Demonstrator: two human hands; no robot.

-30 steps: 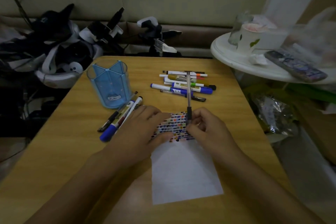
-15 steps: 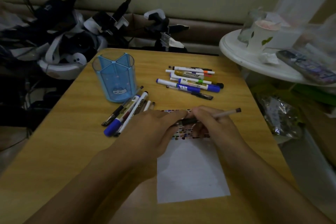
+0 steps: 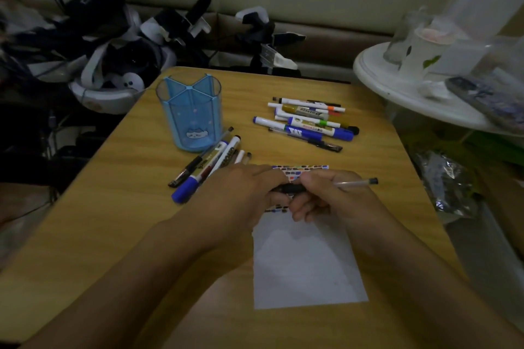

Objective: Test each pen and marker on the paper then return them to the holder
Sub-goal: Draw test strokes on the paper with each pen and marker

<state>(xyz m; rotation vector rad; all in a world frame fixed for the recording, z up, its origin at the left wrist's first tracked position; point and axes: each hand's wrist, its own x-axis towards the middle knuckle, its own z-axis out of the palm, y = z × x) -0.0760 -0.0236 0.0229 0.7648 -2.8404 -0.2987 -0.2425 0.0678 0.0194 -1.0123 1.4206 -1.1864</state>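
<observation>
Two heaps of pens and markers, none yet in the holder. Blue divided pen holder (image 3: 190, 113) upright toward the far left corner of the surface (image 3: 119, 207), compartments seemingly bare. Smaller heap (image 3: 208, 163) just beside the holder's base on its near side, partly hidden under the left hand (image 3: 241, 195); probably the tested ones. Larger heap (image 3: 307, 122) toward the far right corner, well apart from the holder; most likely waiting for a test. Sheet of paper (image 3: 306, 261) near the middle of the near edge, its far end packed with rows of coloured test marks (image 3: 300, 171), the rest blank. Thin clear-barrelled pen (image 3: 354, 183) held crosswise over those marks, dark end cap out to the right. Right hand (image 3: 326, 195) with fingers wrapped round the barrel; left-hand fingers pinched on the dark part at the pen's left end, apparently a cap going on or coming off, though which cannot be told. Judging by the heaps, roughly a third tested; remaining tests plus every return to the holder left to do.
</observation>
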